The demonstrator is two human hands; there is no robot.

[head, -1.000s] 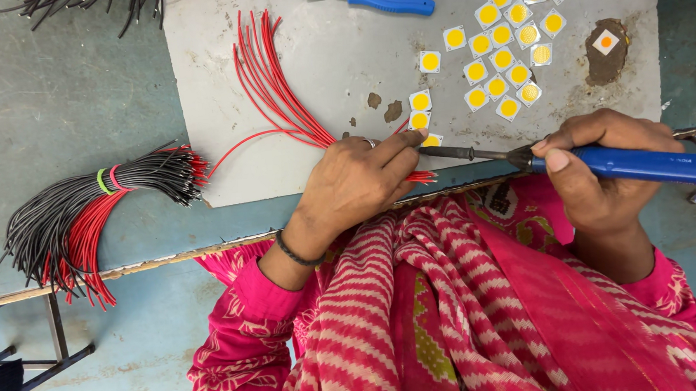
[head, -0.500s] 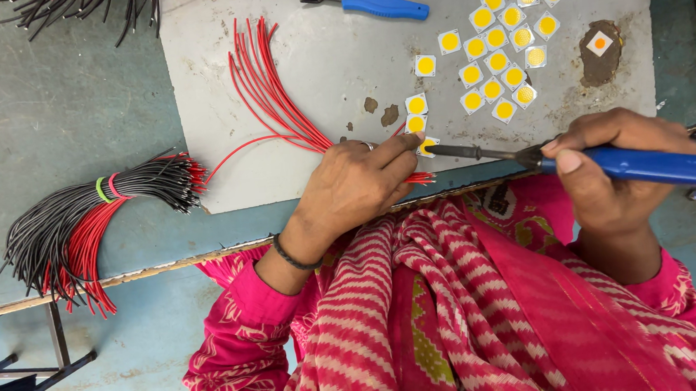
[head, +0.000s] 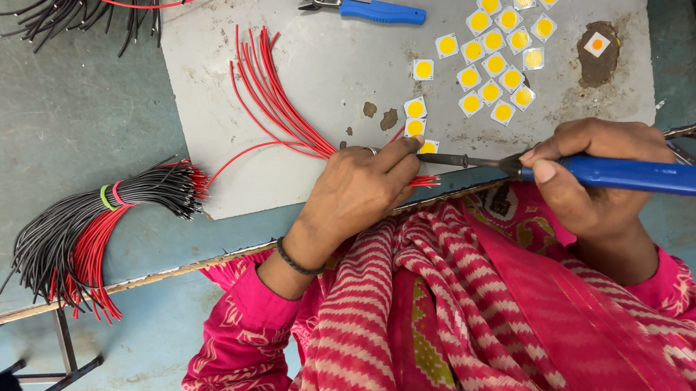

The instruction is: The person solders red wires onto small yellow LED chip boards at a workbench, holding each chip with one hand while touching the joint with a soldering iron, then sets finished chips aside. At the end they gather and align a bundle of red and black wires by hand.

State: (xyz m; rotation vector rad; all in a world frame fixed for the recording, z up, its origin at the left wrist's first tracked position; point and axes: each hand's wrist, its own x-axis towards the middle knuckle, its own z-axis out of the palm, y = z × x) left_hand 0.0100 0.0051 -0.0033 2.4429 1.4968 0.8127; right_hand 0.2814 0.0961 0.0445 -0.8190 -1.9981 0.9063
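My right hand (head: 586,172) grips a blue-handled soldering iron (head: 653,178); its dark tip points left and ends at a small yellow square chip (head: 427,146) near the front edge of the grey work plate (head: 338,64). My left hand (head: 360,190) lies over the ends of a fan of red wires (head: 274,102), fingers pinched on them right beside the iron's tip. Two more yellow chips (head: 415,117) lie just behind the fingers. A cluster of several yellow chips (head: 498,55) is spread farther back on the plate.
Blue-handled pliers (head: 370,5) lie at the plate's back edge. A banded bundle of black and red wires (head: 98,232) rests on the table at left, and more black wires (head: 85,9) at the top left. A single chip sits on a brown burnt patch (head: 597,52) at right.
Both hands stay in place at the plate's front edge; the iron's tip has stayed at the chip beside my left fingers. Only the camera view shifts slightly.
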